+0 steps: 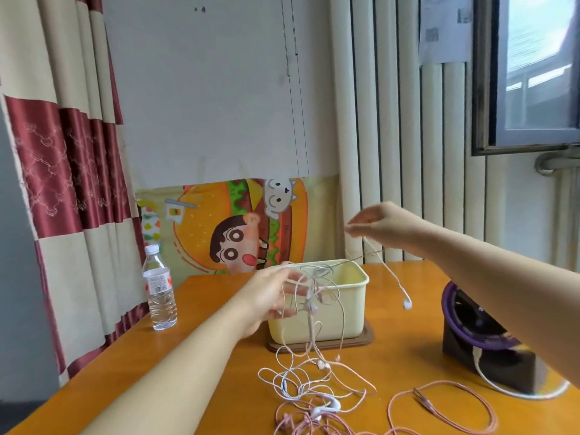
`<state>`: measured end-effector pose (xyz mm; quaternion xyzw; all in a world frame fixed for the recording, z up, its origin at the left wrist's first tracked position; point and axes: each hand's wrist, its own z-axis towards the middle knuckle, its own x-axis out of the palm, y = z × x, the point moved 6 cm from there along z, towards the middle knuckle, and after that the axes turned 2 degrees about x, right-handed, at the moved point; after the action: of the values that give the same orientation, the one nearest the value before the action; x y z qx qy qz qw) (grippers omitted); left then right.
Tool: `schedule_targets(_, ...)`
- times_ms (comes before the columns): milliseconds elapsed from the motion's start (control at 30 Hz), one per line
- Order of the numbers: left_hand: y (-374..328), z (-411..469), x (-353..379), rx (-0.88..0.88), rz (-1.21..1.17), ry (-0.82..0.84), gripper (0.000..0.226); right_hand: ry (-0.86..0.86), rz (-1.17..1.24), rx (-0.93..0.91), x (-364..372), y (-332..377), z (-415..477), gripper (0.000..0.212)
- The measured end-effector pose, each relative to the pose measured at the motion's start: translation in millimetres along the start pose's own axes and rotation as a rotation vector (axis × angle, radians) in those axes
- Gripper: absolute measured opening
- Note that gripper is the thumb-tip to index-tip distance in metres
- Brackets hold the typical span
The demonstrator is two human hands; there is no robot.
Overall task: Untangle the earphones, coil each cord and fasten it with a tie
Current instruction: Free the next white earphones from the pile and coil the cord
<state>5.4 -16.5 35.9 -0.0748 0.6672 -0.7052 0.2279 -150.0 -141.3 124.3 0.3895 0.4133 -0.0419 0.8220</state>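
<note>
Tangled earphones, pink and white, part heaped on the counter, part lifted before the cream bin, left hand with fingers spread under the loops, right hand fingers, as I read them, pinching a white cord, earbud dangling, water bottle at left.

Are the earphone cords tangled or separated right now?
Tangled. White and pink cords overlap in one heap on the table, and a knotted clump hangs from the left hand.
</note>
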Motion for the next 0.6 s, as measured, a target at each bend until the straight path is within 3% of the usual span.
schedule_targets(67,-4,1,-5,-0.044,-0.262,-0.011,0.039,0.165,-0.105,0.038,17,-5,-6,0.059)
schedule_targets(167,-21,-1,-3,-0.041,-0.375,0.063,0.042,0.347,-0.186,0.035,43,-7,-15,0.086)
schedule_targets(333,-52,-8,7,0.009,-0.287,0.155,0.049,0.342,-0.010,-0.084,64,8,-12,0.055)
schedule_targets(467,-52,-5,-10,0.005,-0.262,0.133,0.071,0.363,0.062,-0.066,52,13,-14,0.054)
schedule_targets(600,-32,-1,-27,-0.063,-0.381,0.127,0.084,0.323,0.178,-0.013,35,0,-17,0.038)
